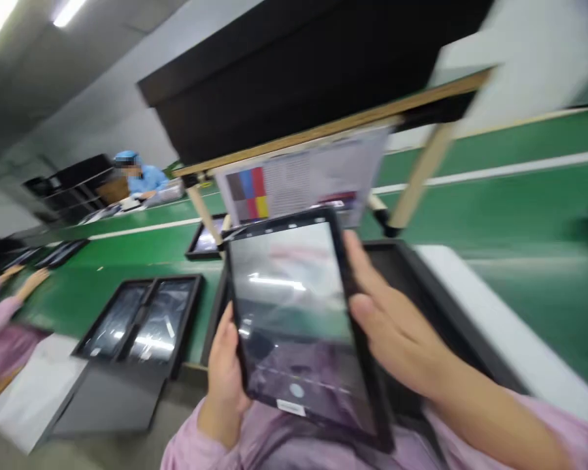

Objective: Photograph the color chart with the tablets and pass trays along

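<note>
A black-framed tablet [294, 313] is held up in front of me, tilted, its glossy screen facing me with reflections and a round pale spot near the bottom. A small white label [291, 408] sits on its lower border. My left hand [227, 372] grips the lower left edge, partly hidden behind the tablet. On the right edge, my right hand [396, 323] presses with thumb in front and fingers extended along the side. Behind the tablet, a black tray [411, 281] rests on the green bench, mostly covered by the tablet and my right arm.
Left of me a black tray [196, 307] holds two dark screens. A shelf with a wooden edge [333, 127] stands ahead, with a colour-printed sheet [298, 183] beneath. A white board [490, 313] lies right. A co-worker in blue [149, 176] and another's pink sleeve [0, 313] are left.
</note>
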`<state>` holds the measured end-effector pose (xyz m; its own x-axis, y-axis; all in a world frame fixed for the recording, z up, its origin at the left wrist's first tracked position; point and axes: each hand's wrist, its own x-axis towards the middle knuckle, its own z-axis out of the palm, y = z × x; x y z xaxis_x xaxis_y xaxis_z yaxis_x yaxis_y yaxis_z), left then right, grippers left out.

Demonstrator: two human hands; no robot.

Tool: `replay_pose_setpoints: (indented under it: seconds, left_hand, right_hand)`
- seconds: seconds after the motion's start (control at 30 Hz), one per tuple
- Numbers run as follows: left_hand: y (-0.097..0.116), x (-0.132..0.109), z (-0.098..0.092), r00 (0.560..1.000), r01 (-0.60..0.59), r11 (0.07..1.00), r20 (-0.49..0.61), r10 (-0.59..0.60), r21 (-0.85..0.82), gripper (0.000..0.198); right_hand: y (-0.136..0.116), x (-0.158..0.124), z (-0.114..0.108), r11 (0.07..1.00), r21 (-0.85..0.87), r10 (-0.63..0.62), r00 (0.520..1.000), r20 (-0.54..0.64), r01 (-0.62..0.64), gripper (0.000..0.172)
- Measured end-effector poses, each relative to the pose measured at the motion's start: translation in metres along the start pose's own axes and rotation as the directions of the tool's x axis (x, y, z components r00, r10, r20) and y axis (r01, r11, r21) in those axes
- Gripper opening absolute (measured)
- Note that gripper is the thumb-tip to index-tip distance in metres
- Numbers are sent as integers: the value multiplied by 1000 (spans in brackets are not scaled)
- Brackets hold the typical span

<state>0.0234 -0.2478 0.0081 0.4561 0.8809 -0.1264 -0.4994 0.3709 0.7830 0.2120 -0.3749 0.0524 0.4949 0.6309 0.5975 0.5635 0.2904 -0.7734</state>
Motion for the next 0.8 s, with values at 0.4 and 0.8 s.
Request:
replay_pose_setpoints:
  seconds: [0.4,0.8]
  left_hand:
    - [-17,-8,15,994,103,990,-37,-99,100,51]
    - [-53,-15,114,903,425,863,-60,-426,273,44]
  right_hand:
    - [-2,-4,-34,953,-301,-20,997,80,44,71]
    - [37,-17,-126,864,-365,285,935,-212,-346,82]
